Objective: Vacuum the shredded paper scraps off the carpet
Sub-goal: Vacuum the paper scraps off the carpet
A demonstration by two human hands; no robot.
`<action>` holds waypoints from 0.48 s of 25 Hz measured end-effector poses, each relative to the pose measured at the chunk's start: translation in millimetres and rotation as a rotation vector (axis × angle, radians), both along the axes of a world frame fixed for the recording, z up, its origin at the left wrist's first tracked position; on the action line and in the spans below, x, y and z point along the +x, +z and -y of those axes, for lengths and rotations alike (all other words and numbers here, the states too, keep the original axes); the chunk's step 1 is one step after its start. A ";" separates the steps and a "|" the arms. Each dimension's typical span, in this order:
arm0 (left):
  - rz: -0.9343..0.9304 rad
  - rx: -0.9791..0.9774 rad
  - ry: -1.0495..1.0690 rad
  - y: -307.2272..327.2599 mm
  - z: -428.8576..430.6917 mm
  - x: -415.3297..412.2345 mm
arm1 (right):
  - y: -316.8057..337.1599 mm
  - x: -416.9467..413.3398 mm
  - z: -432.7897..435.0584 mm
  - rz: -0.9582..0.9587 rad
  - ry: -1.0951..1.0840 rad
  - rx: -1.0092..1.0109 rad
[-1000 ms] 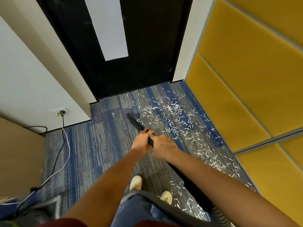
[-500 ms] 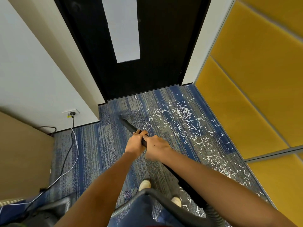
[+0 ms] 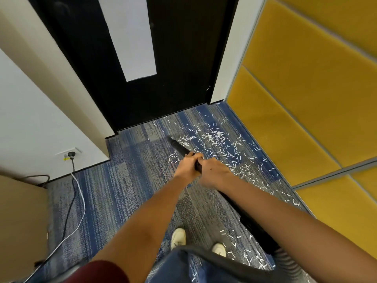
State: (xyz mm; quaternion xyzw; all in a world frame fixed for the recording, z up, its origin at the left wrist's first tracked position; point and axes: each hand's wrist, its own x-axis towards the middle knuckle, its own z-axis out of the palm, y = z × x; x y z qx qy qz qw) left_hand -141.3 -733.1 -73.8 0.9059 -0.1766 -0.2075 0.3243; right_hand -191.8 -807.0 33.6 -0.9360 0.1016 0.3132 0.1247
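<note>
Fingers of both hands wrap the black plastic vacuum wand, gripping it firmly. The left hand sits just ahead of the right hand, and the tube points toward eleven o'clock. Its nozzle end lies at the left edge of the mess, though whether it touches the pile cannot be told.

White shredded paper scraps cover the blue-and-grey striped carpet. They lie thickest at one o'clock from the hands, in front of the black door. A band trails toward four o'clock along the foot of the yellow wall panels. A smaller scatter lies at five o'clock, near the cream shoes and beside the ribbed grey hose.

Most of the job appears to remain. The stroke in hand looks best done slowly, with the nozzle mouth kept low and the wand swept from the bare left side toward three o'clock in overlapping lanes. That way the light strips are drawn in rather than flicked aside. Working into the corner between door and panels, then drawing back for the pieces by the feet, should keep the hose from dragging through them. Black and white cords at eight o'clock lie well apart from the sweep.
</note>
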 end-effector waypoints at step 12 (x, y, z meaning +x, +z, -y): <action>0.029 0.058 -0.076 -13.8 -5.1 13.3 | -6.8 6.8 1.6 -0.002 -0.012 0.064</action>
